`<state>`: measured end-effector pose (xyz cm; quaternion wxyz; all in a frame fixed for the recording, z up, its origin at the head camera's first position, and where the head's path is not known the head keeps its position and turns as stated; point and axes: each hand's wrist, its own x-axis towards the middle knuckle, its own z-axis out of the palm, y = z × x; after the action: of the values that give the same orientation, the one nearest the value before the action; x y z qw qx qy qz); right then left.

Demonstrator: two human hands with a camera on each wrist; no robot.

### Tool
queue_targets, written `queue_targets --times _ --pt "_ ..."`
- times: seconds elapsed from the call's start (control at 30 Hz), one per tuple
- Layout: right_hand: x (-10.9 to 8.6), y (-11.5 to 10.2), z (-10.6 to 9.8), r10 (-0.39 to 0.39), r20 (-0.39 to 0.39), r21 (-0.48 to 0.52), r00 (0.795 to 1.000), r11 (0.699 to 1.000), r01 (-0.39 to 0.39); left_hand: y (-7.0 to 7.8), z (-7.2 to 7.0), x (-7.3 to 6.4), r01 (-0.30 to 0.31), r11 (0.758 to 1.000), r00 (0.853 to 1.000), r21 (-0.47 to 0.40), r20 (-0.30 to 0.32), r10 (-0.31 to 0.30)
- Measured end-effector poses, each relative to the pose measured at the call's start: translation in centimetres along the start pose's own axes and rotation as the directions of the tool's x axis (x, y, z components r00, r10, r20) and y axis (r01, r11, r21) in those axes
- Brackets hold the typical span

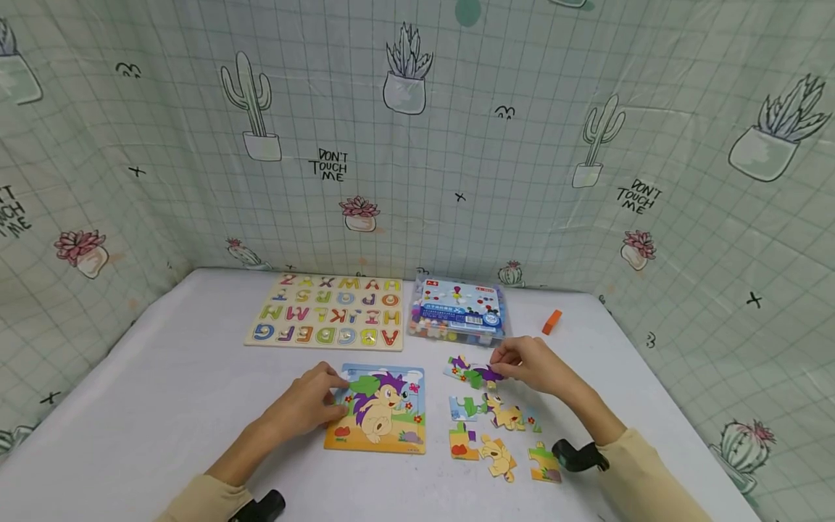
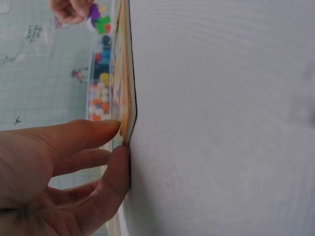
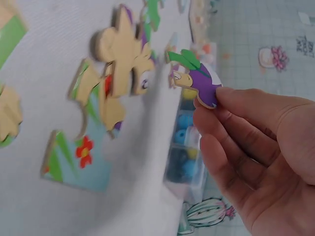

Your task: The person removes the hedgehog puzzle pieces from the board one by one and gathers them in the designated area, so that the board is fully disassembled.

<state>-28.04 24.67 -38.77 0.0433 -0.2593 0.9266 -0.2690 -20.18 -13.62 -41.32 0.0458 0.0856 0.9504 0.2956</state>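
The square hedgehog picture board (image 1: 385, 428) lies on the table. My left hand (image 1: 309, 399) holds its left edge, with fingertips at the rim in the left wrist view. My right hand (image 1: 531, 364) pinches a purple and green puzzle piece (image 3: 201, 78) between thumb and fingers, raised off the table in the right wrist view. Loose pieces lie right of the board: a blue and green piece (image 1: 462, 408), an orange and purple piece (image 1: 462, 442), a tan body piece (image 1: 497, 457) and a corner piece (image 1: 544, 464), with others around them.
Behind the board lies a wooden alphabet board (image 1: 326, 324). Next to it stands a clear box of coloured beads (image 1: 457, 312). An orange stick-like object (image 1: 551, 322) lies at the back right. A patterned cloth (image 1: 417, 145) hangs behind the white table (image 1: 196, 348).
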Motion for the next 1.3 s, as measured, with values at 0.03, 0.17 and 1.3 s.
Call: queue_targets --times 0.03,0.17,1.3 --pt "0.1 -0.3 0.0 -0.007 -0.01 0.002 1.0 1.0 0.007 0.0 0.0 0.1 0.0 1.0 1.0 0.002 -0.003 0.0" --pt "0.6 -1.3 0.0 -0.044 -0.03 0.008 0.999 0.999 0.044 0.0 0.1 0.3 0.005 1.0 1.0 0.001 -0.008 -0.005" --pt "7.1 -8.8 6.2 -0.181 0.075 0.142 0.981 0.975 0.17 -0.2 0.1 0.0 -0.017 1.0 1.0 -0.005 -0.006 0.017"
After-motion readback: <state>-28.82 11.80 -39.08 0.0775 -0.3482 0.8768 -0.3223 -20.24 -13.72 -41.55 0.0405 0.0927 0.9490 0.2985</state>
